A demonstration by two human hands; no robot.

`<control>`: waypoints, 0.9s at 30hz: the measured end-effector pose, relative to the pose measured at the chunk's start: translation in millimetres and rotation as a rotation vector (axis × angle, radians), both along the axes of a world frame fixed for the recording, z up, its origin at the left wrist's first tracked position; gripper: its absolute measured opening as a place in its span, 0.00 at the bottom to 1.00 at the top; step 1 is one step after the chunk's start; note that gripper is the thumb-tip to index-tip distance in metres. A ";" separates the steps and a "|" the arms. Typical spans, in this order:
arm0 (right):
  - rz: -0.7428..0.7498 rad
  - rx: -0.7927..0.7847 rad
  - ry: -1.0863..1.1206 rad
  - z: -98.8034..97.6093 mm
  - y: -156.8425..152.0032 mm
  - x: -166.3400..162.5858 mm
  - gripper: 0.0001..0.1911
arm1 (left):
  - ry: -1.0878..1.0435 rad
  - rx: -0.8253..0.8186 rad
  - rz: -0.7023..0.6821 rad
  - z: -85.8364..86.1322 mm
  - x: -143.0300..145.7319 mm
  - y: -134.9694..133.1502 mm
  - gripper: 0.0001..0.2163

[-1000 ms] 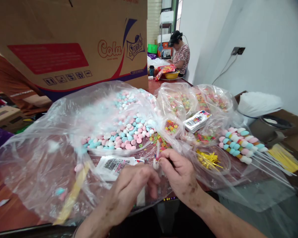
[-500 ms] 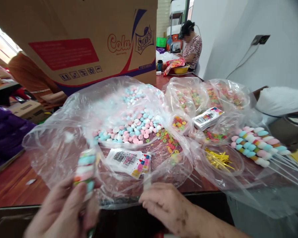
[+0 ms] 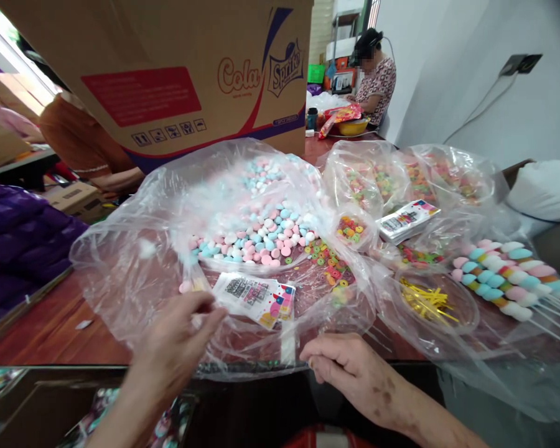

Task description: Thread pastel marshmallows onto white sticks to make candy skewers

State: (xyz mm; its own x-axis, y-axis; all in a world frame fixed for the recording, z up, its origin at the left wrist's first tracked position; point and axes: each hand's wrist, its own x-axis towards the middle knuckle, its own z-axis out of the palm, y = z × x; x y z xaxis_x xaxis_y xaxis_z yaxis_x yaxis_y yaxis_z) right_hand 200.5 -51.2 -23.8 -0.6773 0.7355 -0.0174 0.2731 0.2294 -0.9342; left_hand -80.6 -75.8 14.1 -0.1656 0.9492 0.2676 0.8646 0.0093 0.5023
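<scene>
My left hand (image 3: 182,333) reaches over the table edge with thumb and fingers apart and nothing between them. Its fingertips are at the left end of a small stack of printed packaging bags (image 3: 249,295); whether they touch it I cannot tell. Close to the front edge, my right hand (image 3: 338,370) is closed, fingers curled in. A tiny yellowish spot shows at its fingertips, too small to name. Beyond the bags, pink, blue and white marshmallows (image 3: 266,239) are heaped in a clear plastic sheet, with ring gummies (image 3: 329,261) beside them.
Marshmallow skewers (image 3: 504,277) lie at the right, near gold twist ties (image 3: 427,298). Another stack of bags (image 3: 408,221) sits by bagged gummies (image 3: 378,183). A big carton (image 3: 177,68) stands behind. Wrapped candy (image 3: 107,404) fills a box below the edge. Two people are beyond.
The marshmallow skewer has left my left hand, which has opened and moved up and right to the bags. My right hand stays curled near the edge. The view has shifted left.
</scene>
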 end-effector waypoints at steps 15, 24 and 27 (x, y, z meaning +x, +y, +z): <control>-0.094 0.070 0.015 -10.1 -1.0 -2.3 0.11 | 0.332 -0.212 -0.392 -40.9 21.4 72.3 0.13; -0.512 0.189 0.094 -11.1 30.8 -15.7 0.14 | 0.168 0.093 -0.399 -23.3 84.2 50.1 0.13; -0.503 0.209 0.089 -6.4 35.8 -12.0 0.11 | 0.186 0.148 -0.394 -28.0 96.6 50.6 0.12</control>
State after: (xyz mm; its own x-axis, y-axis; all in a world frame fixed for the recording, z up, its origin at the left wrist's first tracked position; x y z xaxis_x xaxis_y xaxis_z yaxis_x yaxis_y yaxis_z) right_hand 188.5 -15.4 -30.2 -0.2333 0.9505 0.2051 0.3193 0.2741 -0.9071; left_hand 16.0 -25.3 -13.8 0.2644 0.8796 0.3955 0.8633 -0.3987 0.3094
